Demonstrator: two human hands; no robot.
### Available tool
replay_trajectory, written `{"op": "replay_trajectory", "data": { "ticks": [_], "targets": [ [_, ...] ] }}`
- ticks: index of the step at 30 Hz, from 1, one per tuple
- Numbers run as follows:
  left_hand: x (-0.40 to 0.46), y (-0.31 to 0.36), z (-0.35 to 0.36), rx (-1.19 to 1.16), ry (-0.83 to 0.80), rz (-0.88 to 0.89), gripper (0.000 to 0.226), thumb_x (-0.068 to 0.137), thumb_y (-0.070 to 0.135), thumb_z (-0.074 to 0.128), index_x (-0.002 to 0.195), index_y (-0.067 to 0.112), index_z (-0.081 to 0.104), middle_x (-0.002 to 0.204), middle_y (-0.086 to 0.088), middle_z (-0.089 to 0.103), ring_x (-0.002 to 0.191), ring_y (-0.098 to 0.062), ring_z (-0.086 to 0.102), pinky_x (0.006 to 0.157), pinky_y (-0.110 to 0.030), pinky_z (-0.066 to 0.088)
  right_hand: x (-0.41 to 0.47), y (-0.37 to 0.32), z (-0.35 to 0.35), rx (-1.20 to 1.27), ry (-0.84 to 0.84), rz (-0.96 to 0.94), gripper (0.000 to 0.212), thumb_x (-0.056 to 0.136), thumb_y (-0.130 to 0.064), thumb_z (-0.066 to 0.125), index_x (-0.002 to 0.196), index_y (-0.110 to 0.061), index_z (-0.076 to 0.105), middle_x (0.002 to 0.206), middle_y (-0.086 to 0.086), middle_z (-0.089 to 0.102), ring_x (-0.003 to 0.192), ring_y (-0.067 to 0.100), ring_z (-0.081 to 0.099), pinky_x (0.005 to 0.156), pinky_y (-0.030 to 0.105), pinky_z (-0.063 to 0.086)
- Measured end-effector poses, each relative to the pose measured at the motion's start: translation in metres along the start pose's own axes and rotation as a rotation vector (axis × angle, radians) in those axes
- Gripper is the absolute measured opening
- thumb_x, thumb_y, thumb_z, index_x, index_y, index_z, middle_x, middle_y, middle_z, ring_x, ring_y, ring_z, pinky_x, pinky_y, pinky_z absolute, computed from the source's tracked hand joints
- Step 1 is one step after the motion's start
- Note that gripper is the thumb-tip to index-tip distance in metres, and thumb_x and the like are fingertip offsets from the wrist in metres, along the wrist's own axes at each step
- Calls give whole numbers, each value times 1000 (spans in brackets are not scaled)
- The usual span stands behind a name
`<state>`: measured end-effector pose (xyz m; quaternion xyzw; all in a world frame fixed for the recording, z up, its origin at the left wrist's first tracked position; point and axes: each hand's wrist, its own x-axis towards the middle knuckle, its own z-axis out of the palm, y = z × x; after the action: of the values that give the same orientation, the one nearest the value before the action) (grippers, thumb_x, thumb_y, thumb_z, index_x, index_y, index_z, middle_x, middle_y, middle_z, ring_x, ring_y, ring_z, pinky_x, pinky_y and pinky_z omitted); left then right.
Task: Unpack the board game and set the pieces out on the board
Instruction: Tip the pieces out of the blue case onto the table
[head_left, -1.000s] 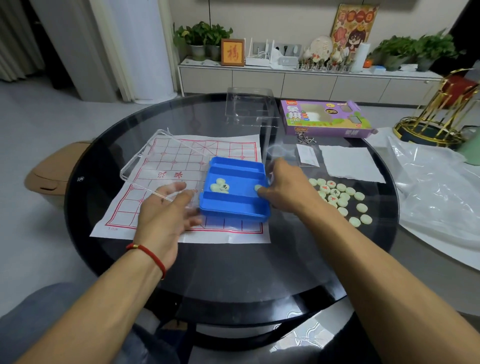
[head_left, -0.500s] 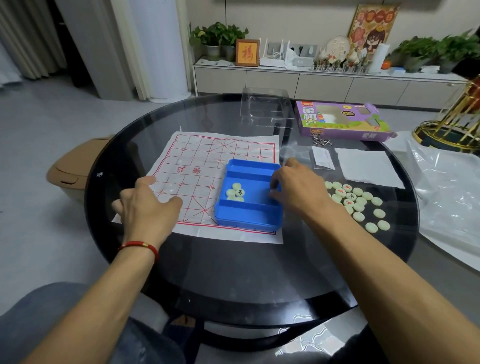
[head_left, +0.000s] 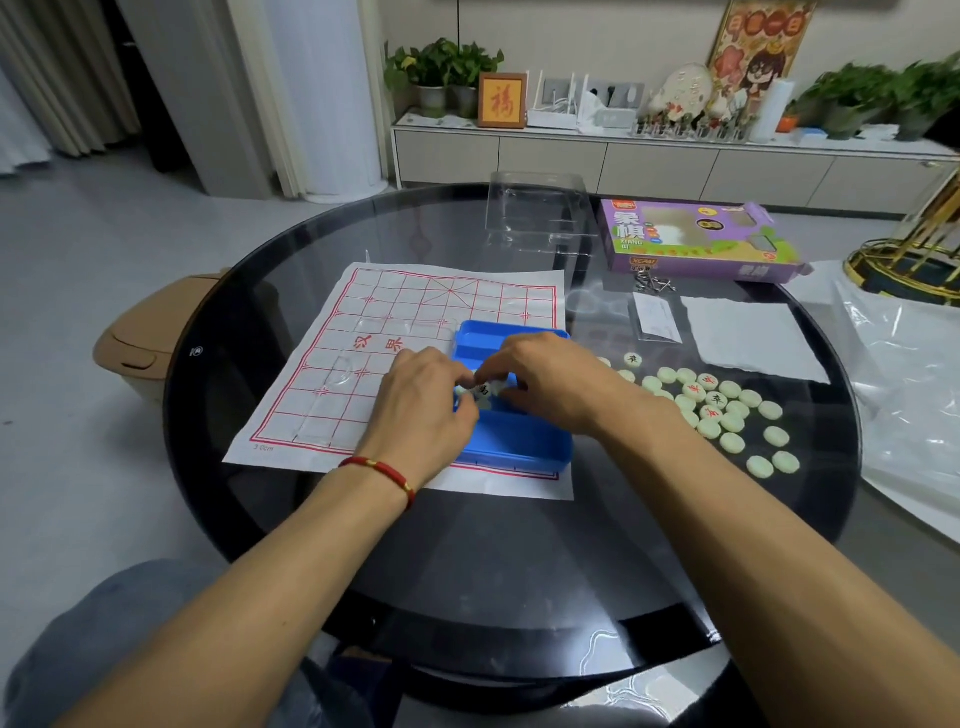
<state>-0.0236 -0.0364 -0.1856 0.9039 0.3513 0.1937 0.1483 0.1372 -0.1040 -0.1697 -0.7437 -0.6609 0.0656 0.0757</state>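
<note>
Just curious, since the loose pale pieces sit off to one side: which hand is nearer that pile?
Right. The right hand reaches into the blue tray, just left of the pile of pieces; the left hand is farther, at the tray's opposite side.

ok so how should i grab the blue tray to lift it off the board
Grip the blue tray by its two long side walls, coming straight down from above with one hand per side. It lies flat on the board with a raised rim and loose pieces inside, so keep it level.
</note>
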Motion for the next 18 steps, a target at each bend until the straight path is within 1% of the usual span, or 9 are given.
{"op": "replay_trajectory", "data": {
  "ticks": [2,3,5,7,9,12,14,18],
  "targets": [
    [3,1,2,15,11,-5,26,96,22,62,119,17,72,114,-3,65,111,-20,50,92,-29,43,1,1,-1,-10,-14,-22,32,96,-26,66,126,-37,67,104,-10,55,93,8,44,74,34,49],
    [4,1,2,20,11,-12,25,95,22,63,117,16,74,113,-3,66,109,-20,51,89,-28,43,1,1,-2,-24,-17,-32,31,96,-25,67,125,-36,69,103,-10,55,93,9,46,75,36,50],
    [5,2,2,35,9,-17,22,96,22,62,109,15,77,108,-2,66,101,-17,48,81,-25,38,-1,2,-6,-61,-20,-39,26,94,-24,68,119,-31,72,105,-7,63,93,14,53,80,41,54],
    [5,3,1,61,9,-8,21,96,23,60,102,15,79,102,-1,64,93,-13,40,77,-23,32,-2,5,-8,-94,-22,-37,22,93,-25,69,114,-26,73,106,-3,69,89,15,54,79,39,54],
    [4,4,0,81,1,-5,21,97,24,60,98,16,79,96,1,58,92,-12,37,76,-23,31,-3,5,-6,-91,-25,-28,19,92,-26,71,110,-23,73,104,-2,70,87,15,55,78,37,54],
    [3,6,-1,93,-27,-7,22,97,24,59,91,16,79,89,3,54,91,-13,37,73,-24,31,-2,4,-3,-62,-10,-24,14,92,-25,72,103,-18,73,100,2,72,90,20,62,79,37,54],
    [3,8,-2,97,-44,-11,23,97,24,58,89,17,79,87,2,55,91,-13,37,72,-25,32,-1,4,-1,-49,-1,-20,13,92,-23,72,102,-16,73,99,3,73,91,21,63,81,38,54],
    [2,6,-1,88,-43,-12,24,96,23,58,85,18,79,80,2,63,88,-15,40,73,-29,40,-2,8,3,2,14,-3,11,91,-23,72,100,-17,73,95,2,72,87,21,63,80,41,57]
  ]
}}
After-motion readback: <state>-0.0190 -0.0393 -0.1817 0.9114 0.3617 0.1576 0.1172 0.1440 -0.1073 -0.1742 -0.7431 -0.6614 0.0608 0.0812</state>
